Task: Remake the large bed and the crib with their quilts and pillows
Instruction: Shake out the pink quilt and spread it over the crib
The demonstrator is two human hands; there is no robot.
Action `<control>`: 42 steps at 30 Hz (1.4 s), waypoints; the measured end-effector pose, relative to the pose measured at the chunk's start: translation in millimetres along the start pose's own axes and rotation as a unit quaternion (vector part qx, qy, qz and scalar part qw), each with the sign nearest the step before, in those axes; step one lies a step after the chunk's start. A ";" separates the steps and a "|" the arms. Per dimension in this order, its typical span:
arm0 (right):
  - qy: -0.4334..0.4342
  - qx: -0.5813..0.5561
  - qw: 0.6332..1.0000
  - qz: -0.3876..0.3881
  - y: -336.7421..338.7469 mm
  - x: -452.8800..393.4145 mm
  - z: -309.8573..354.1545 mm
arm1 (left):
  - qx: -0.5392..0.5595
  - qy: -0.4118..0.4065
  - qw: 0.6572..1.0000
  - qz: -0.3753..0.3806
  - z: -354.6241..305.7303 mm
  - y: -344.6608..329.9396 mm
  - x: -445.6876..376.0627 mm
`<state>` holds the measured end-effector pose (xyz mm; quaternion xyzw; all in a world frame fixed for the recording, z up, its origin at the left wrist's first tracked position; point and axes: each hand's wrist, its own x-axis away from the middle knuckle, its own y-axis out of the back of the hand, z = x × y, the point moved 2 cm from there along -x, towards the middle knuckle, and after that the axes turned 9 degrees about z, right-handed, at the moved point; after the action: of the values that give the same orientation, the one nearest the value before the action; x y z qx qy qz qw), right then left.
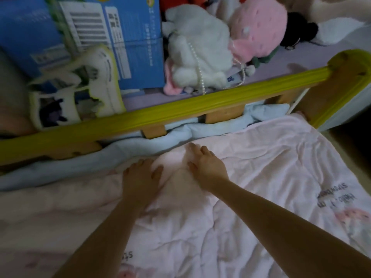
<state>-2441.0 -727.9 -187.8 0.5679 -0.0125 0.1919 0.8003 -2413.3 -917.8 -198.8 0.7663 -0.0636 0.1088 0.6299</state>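
— What's closest to the lens?

— Two bare forearms reaching out over a pale pink quilt (251,197), crumpled, printed with dark lettering and pink figures. It covers the crib mattress from the near edge to just short of the far rail.

— And the hands?

— The left hand (140,177) lies flat on the quilt, fingers spread wide and fairly straight, holding nothing. The right hand (206,165) rests just beside it, palm down, fingers slightly bent over a raised fold of the fabric; it doesn't seem to pinch anything.

— What's past the fingertips?

— A light blue blanket (120,153) bunched in a long roll along the quilt's far edge, pressed against the wooden rail (160,115) with its yellow-green padded top.

— Beyond the rail?

— A lilac surface carrying a blue cardboard box (128,43), a white plush toy (198,53) draped with a bead string, and a pink plush (259,27) touching it.
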 end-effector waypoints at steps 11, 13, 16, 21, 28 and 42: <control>-0.006 0.068 0.997 0.040 -56.0 -4.1 38.1 | -0.074 -0.024 0.988 -0.130 54.0 34.8 -11.8; -0.028 0.069 0.996 0.040 -59.9 -12.9 40.1 | -0.076 0.009 0.991 -0.108 56.7 42.6 -29.7; -0.053 0.098 0.992 0.052 -66.2 -19.3 41.6 | -0.094 0.094 0.991 -0.008 69.7 20.1 -25.5; -0.007 0.124 0.992 0.032 -67.4 -11.8 49.4 | -0.113 -0.003 0.988 -0.101 129.4 23.5 17.4; -0.067 0.110 0.986 0.109 -66.0 -22.4 85.2 | -0.077 0.121 0.989 -0.031 163.1 25.4 22.9; 0.125 -0.015 0.990 0.056 -134.4 1.5 301.9 | -0.080 0.024 0.993 -0.083 325.5 71.6 78.2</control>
<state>-2336.6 -1041.1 -201.9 0.5256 0.0530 0.3054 0.7923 -2326.2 -1247.6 -170.8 0.7130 0.0071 0.0694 0.6976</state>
